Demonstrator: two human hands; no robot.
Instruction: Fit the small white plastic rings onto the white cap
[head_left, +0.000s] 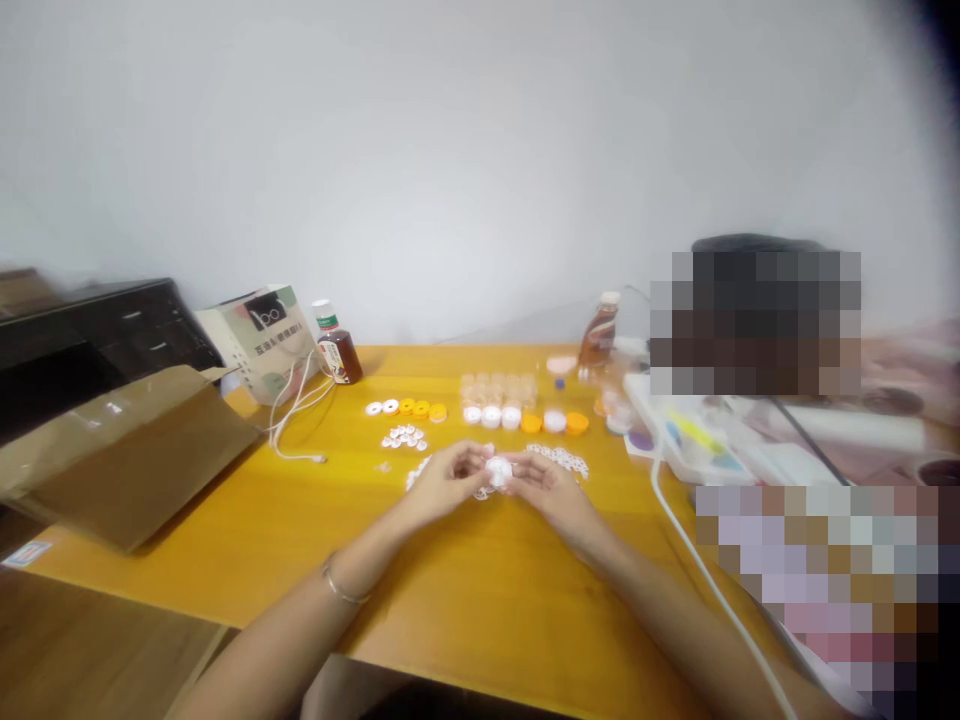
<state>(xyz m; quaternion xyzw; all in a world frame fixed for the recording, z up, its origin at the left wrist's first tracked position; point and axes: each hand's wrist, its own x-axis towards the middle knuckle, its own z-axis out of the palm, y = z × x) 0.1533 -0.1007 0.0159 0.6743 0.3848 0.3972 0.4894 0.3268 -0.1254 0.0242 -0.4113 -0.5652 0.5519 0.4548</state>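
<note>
Both my hands meet over the middle of the yellow table [480, 590]. My left hand [444, 482] and my right hand [546, 487] are closed together on a small white cap [499, 470], fingertips pinching it from each side. A thin bracelet sits on my left wrist. Small white ring-shaped pieces [562, 460] lie scattered just beyond my fingers, and another small heap of white rings [403, 437] lies to the left.
A row of white and orange caps [525, 419] and small clear jars [499, 388] stands behind. Two brown bottles [339, 345] [600, 333], a printed box [259, 338], an open cardboard box [127, 450], a white cable [697, 560] and a white tray [712, 440] ring the table.
</note>
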